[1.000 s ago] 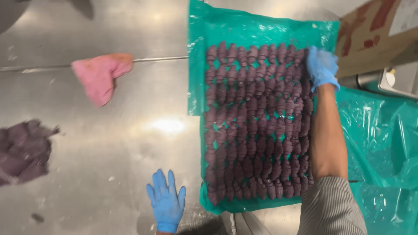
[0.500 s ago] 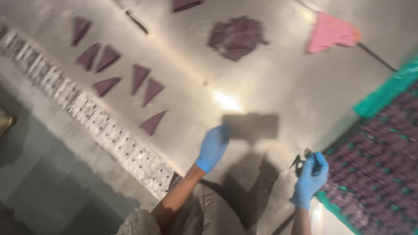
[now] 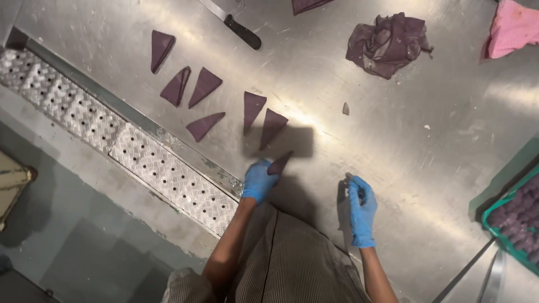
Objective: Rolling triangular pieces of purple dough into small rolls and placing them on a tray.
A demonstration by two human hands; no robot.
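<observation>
My blue-gloved left hand (image 3: 259, 180) pinches a dark purple dough triangle (image 3: 279, 163) at the steel table's (image 3: 404, 168) near edge, right hand (image 3: 362, 207) empty and loosely curled; the thin triangle could tear.

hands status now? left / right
Left hand: closed on a dark purple triangle piece at the steel table.
Right hand: open, flat on the table, holding nothing.

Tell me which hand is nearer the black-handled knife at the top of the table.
Left. The left hand sits directly below the knife, gripping a purple triangle. The right hand lies farther off, lower and to the right.
</observation>
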